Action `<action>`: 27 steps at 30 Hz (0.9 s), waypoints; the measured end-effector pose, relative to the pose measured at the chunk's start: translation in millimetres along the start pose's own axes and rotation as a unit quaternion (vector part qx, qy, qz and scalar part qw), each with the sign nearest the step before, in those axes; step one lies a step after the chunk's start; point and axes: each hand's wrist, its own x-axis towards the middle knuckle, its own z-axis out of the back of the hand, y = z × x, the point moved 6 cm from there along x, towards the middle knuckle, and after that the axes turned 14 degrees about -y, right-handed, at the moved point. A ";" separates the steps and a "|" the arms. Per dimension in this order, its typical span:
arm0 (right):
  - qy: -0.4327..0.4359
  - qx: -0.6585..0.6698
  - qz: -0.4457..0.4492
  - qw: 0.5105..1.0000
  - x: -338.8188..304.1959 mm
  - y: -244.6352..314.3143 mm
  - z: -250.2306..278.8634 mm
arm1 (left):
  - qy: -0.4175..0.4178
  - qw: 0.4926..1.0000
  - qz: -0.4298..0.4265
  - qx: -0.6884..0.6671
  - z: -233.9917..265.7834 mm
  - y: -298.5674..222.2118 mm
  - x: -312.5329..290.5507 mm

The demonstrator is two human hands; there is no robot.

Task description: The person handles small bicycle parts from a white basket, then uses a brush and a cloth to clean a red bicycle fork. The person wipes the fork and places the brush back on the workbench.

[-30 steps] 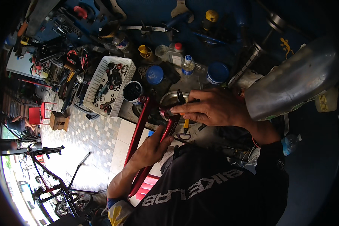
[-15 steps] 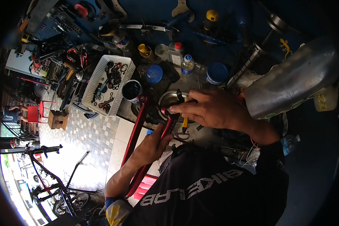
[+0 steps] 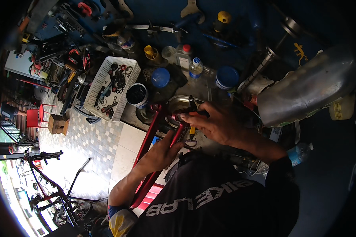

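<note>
A red bicycle swingarm (image 3: pixel 146 138) with two long tubes slants up from beside my body, over the bench. My left hand (image 3: pixel 159 155) is closed round its right tube, below the upper end. At that tube's end, my right hand (image 3: pixel 213 124) has its fingertips touching the round pivot eye (image 3: pixel 177 115). The right fingers are curled; an orange and black piece (image 3: pixel 201 113) shows by them, its kind unclear. Behind the swingarm's ends sits a round metal dish (image 3: pixel 180 100). A yellow-handled tool (image 3: pixel 192 132) lies under my right hand, partly hidden.
A white perforated basket (image 3: pixel 91 85) of small parts stands left on the bench, next to an open tub of dark grease (image 3: pixel 137 94). Behind are blue-lidded tubs (image 3: pixel 227 77) and a bottle (image 3: pixel 195 68). A large metal cylinder (image 3: pixel 304 87) juts in from the right.
My right hand and forearm have shifted slightly down and in, and the fingers have turned a little at the pivot eye. The left hand keeps its hold; the view has moved slightly.
</note>
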 end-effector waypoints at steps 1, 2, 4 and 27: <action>-0.020 -0.003 0.003 1.000 -4.1 0.1 -1.3 | 0.022 1.000 0.019 -0.010 -1.1 -1.0 -0.8; -0.033 0.002 -0.002 0.999 -7.7 0.0 -2.8 | 0.018 1.000 0.012 -0.005 -2.2 0.6 -1.0; -0.059 0.009 -0.011 0.998 -12.3 0.0 -3.6 | 0.011 1.000 -0.006 0.005 -5.1 3.2 0.0; -0.244 0.121 -0.194 0.942 -30.9 -37.8 27.1 | 0.092 0.907 0.095 -0.400 22.6 -7.4 -19.1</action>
